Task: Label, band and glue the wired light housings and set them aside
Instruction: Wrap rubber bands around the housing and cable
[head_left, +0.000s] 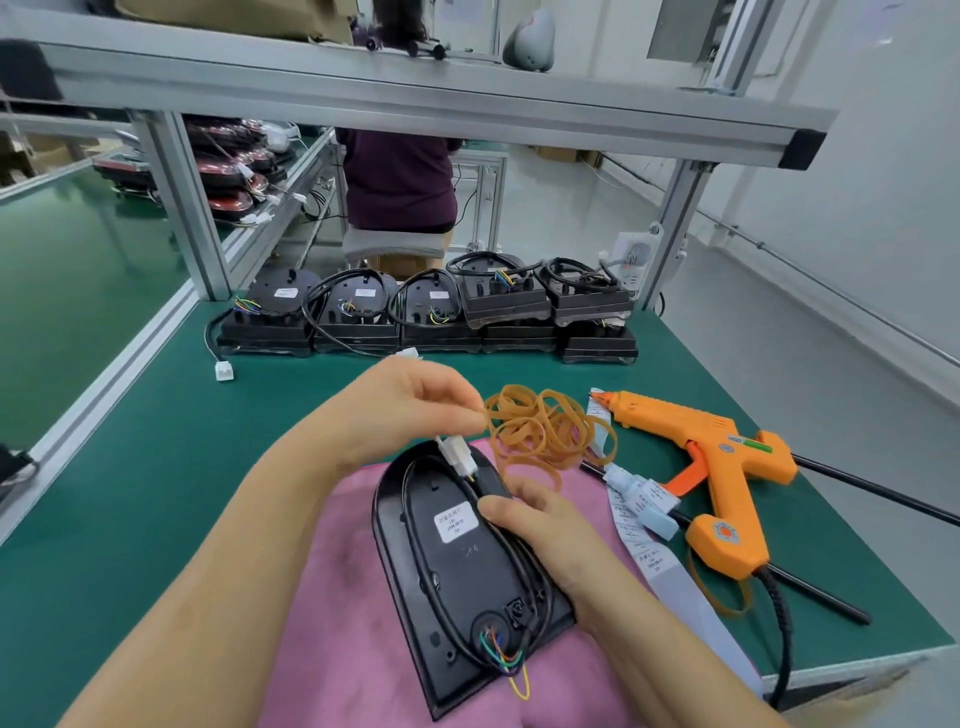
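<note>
Both hands were busy over one light housing (457, 582), which lay back-up on a pink cloth (332, 571) at the near edge of the bench (182, 467). The left hand (405, 410) pinched a rubber band (491, 415) at the edge of a loose pile of bands (550, 431), just above the white connector (457, 453). The right hand (545, 535) clamped the coiled black cable (537, 597) against the housing's side, thumb on top. A white label (456, 521) was already stuck on its back, so labelling looked done and banding was in hand. Glue seemed not yet applied: the orange glue gun (727, 467) and a small bottle (644, 499) lay untouched to the right, beside a strip of labels (649, 556). Along the far edge stood a row of housings (415, 317), some stacked, with cables coiled on them.
</note>
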